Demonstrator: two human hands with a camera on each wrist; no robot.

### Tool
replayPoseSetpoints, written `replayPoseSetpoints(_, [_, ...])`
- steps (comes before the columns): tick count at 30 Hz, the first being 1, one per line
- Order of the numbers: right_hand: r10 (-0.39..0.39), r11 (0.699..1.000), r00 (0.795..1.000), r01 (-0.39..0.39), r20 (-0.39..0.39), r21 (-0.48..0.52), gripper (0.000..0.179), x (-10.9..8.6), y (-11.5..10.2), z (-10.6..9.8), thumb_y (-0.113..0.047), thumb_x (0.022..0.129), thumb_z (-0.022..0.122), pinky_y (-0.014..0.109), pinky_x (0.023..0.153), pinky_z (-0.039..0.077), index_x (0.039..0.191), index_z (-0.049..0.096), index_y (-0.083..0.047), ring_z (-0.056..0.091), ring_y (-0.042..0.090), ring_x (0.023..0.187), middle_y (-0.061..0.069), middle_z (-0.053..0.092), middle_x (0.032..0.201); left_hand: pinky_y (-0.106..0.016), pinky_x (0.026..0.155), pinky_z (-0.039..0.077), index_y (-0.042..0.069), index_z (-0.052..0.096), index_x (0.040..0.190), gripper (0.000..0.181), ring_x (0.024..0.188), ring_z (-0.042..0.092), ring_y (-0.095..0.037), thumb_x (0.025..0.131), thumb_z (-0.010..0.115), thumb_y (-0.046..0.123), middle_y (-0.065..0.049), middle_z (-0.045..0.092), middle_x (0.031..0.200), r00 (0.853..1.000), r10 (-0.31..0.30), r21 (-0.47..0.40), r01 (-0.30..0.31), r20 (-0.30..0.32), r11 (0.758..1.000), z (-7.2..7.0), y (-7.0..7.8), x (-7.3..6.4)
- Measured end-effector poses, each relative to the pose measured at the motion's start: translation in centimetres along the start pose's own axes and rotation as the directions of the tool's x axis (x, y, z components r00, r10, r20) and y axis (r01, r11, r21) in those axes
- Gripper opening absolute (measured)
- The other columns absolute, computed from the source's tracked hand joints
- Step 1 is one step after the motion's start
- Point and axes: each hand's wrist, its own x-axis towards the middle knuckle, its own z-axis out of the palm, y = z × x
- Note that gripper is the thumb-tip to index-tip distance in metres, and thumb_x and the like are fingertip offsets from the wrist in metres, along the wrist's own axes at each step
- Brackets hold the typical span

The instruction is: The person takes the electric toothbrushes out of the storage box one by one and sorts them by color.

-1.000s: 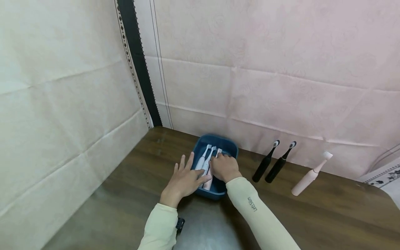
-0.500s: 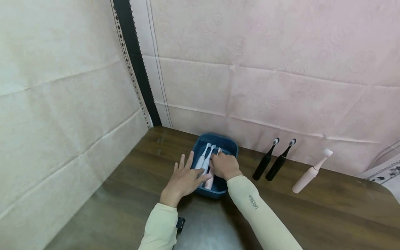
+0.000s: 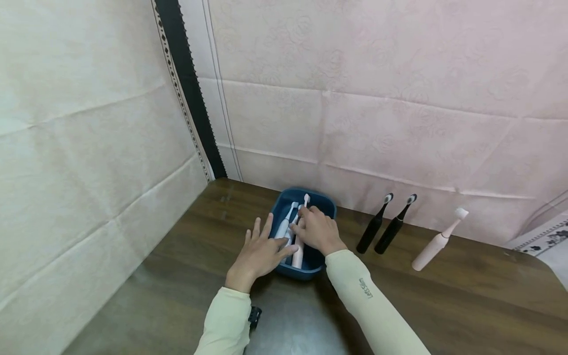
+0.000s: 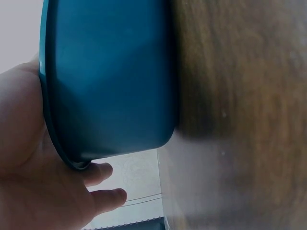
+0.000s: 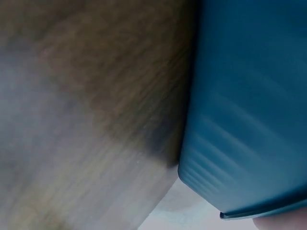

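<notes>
In the head view a blue bin stands on the table near the wall. Inside lie a white toothbrush, a second white toothbrush and a pink toothbrush, side by side, heads toward the wall. My left hand rests over the bin's left rim, fingers spread, thumb reaching across the toothbrush handles. From the right, my right hand reaches over the pink toothbrush, thumb and forefinger loosely apart on either side, covering its middle. In the left wrist view, fingertips extend past the bin's rim.
Right of the bin, a black electric toothbrush, another black one and a pink one are on the wooden table. Pink patterned cloth covers the wall behind.
My right hand loosens from its curled hold and its thumb moves out to the left. The pink toothbrush's head shows farther up toward the bin's far end. My left hand stays almost still.
</notes>
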Motion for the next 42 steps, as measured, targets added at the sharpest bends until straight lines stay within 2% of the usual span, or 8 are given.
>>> replayPoseSetpoints(3, [0.006,1.000,1.000,-0.006,-0.020,0.019,0.051,-0.5,0.0,-0.2,-0.041,0.094,0.071,0.045,0.073,0.059,0.137,0.063,-0.013,0.060,0.021,0.073,0.014,0.061,0.122,-0.069,0.116,0.006,0.018,0.062,0.142,0.060,0.151,-0.005,-0.050,0.103,0.045,0.060,-0.018,0.005,0.168,1.000,-0.004,0.003,0.004,0.004,1.000,0.0,0.0,0.1])
replayPoseSetpoints(8, [-0.013,0.996,0.995,0.022,-0.096,0.088,0.041,-1.6,-0.1,-0.4,-0.025,0.093,0.072,0.037,0.064,0.056,0.131,0.064,-0.013,0.058,0.018,0.068,0.012,0.060,0.122,-0.069,0.116,0.006,0.017,0.062,0.142,0.059,0.151,-0.004,-0.050,0.103,0.046,0.058,-0.019,0.005,0.168,1.000,-0.003,-0.004,0.003,0.001,1.000,0.1,0.0,0.1])
replayPoseSetpoints(15, [-0.049,0.978,0.972,0.094,-0.232,0.188,0.041,-3.0,-0.5,-1.3,-0.014,0.092,0.074,0.025,0.051,0.050,0.131,0.063,-0.012,0.055,0.013,0.058,0.010,0.058,0.122,-0.069,0.116,0.006,0.018,0.063,0.142,0.058,0.151,-0.004,-0.051,0.103,0.046,0.059,-0.019,0.005,0.168,1.000,-0.006,0.005,0.006,0.006,1.000,0.0,0.0,0.1])
replayPoseSetpoints(24, [-0.087,0.962,0.931,0.171,-0.354,0.215,0.041,-5.2,-0.5,-2.2,-0.009,0.091,0.077,0.028,0.066,0.060,0.129,0.063,-0.007,0.063,0.016,0.077,0.011,0.059,0.123,-0.070,0.116,0.008,0.018,0.063,0.141,0.061,0.150,-0.002,-0.052,0.102,0.046,0.061,-0.020,0.006,0.168,1.000,0.004,0.016,-0.004,0.005,1.000,0.0,0.0,0.3])
replayPoseSetpoints(30, [-0.185,0.947,0.870,0.282,-0.457,0.152,0.041,-6.8,-0.1,-2.1,-0.006,0.089,0.078,0.022,0.063,0.057,0.128,0.063,-0.005,0.063,0.014,0.074,0.012,0.058,0.124,-0.070,0.116,0.008,0.018,0.063,0.141,0.061,0.150,-0.001,-0.052,0.102,0.045,0.061,-0.019,0.006,0.168,1.000,0.004,0.033,-0.004,0.007,0.999,0.1,-0.1,0.3])
replayPoseSetpoints(34, [-0.296,0.916,0.806,0.392,-0.512,0.087,0.044,-7.8,0.1,-1.7,-0.003,0.087,0.079,0.018,0.062,0.055,0.128,0.063,-0.002,0.063,0.011,0.070,0.015,0.057,0.125,-0.070,0.116,0.008,0.017,0.063,0.141,0.061,0.150,-0.002,-0.052,0.102,0.045,0.061,-0.020,0.006,0.168,1.000,0.006,0.037,-0.006,0.011,0.999,0.1,0.0,0.3])
replayPoseSetpoints(38, [-0.385,0.877,0.744,0.479,-0.546,0.033,0.045,-8.4,0.3,-1.4,-0.001,0.087,0.080,0.021,0.064,0.057,0.127,0.061,-0.002,0.068,0.014,0.072,0.018,0.056,0.125,-0.070,0.116,0.008,0.017,0.063,0.141,0.061,0.150,-0.002,-0.052,0.102,0.045,0.060,-0.020,0.005,0.168,1.000,0.002,0.044,-0.002,0.011,0.999,0.0,0.0,0.3])
replayPoseSetpoints(42, [-0.408,0.863,0.715,0.505,-0.568,0.016,0.046,-8.5,0.3,-1.6,0.000,0.086,0.079,0.025,0.067,0.059,0.128,0.060,-0.001,0.072,0.019,0.078,0.019,0.056,0.124,-0.071,0.115,0.007,0.017,0.063,0.141,0.061,0.150,-0.002,-0.053,0.102,0.044,0.060,-0.020,0.004,0.168,1.000,0.003,0.041,-0.004,0.017,0.999,0.0,0.0,0.4])
